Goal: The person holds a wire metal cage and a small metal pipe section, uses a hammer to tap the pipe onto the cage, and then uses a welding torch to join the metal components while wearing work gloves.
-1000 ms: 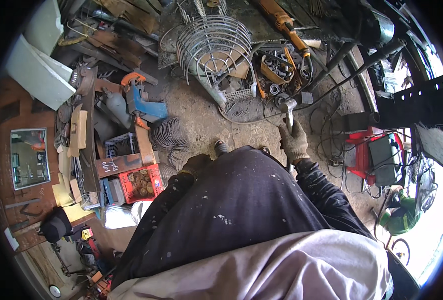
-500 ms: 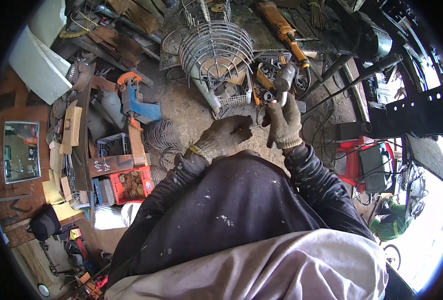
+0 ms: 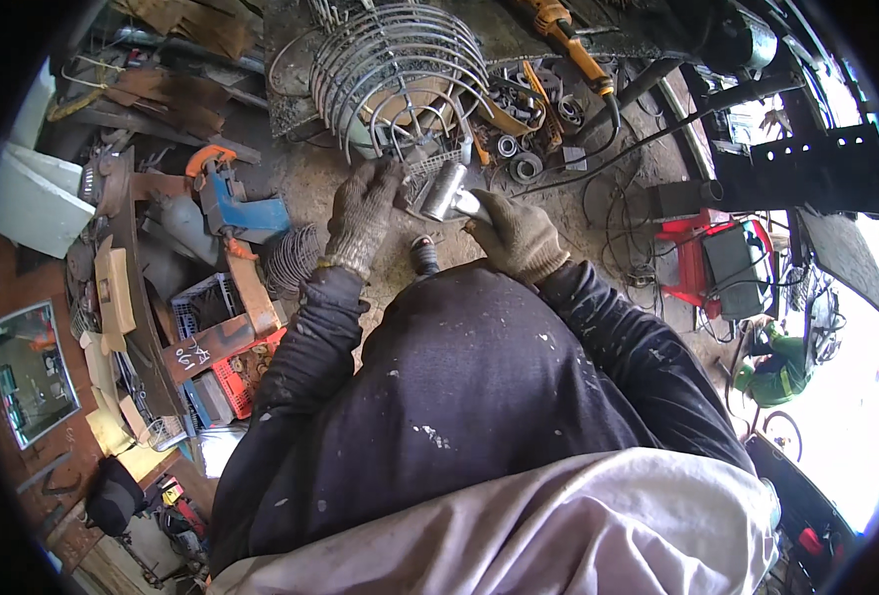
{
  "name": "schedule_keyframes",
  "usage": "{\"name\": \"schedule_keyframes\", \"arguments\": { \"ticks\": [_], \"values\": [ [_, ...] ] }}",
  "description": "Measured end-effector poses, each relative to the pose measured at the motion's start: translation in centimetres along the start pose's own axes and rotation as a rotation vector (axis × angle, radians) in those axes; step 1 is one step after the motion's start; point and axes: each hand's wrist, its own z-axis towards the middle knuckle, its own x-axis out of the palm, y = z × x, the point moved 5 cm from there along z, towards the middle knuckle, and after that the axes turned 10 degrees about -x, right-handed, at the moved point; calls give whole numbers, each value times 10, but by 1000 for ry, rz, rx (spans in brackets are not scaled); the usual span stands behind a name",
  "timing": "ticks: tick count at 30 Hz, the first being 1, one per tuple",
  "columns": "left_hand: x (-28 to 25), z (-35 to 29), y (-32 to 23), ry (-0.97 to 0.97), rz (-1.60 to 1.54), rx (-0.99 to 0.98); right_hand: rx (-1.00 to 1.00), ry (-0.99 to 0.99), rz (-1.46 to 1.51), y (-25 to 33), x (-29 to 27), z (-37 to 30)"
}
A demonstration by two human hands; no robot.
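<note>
Both my hands wear knitted work gloves and meet in front of my chest, above a dusty concrete floor (image 3: 310,178). My right hand (image 3: 515,234) grips a short shiny metal tube (image 3: 445,190), tilted with its open end up and left. My left hand (image 3: 362,210) is raised beside the tube with its fingers spread, close to it, holding nothing that I can see. A small dark cylindrical part (image 3: 424,256) shows just below the hands. Dark sleeves cover my arms.
A round wire fan guard (image 3: 400,69) lies just beyond the hands. A yellow angle grinder (image 3: 568,35), metal rings (image 3: 519,159) and black cables (image 3: 657,119) lie at the right. A blue vise (image 3: 231,203), red crate (image 3: 241,367), mirror (image 3: 25,372) and scrap crowd the left.
My right hand lifted the metal tube off the floor and brought it toward the middle. My left hand rose from near my body to beside the tube.
</note>
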Motion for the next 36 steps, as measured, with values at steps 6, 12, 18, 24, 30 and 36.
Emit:
{"name": "schedule_keyframes", "arguments": {
  "ticks": [6, 12, 18, 24, 30, 36],
  "values": [
    [14, 18, 16, 128, -391, -109, -68, 46, -15, 5, 3, 15],
    [13, 34, 37, 135, -435, -79, -70, 26, -25, 3, 1, 23],
    [14, 34, 28, 89, -218, -11, -17, 93, -41, -7, -1, 24],
    [9, 24, 23, 91, -216, 18, -151, 130, -119, 1, 5, 23],
    [17, 29, 35, 131, -420, -5, -130, 55, -128, -1, 2, 28],
    [23, 15, 17, 145, -555, -66, -153, 7, -91, 1, -1, 23]
  ]
}}
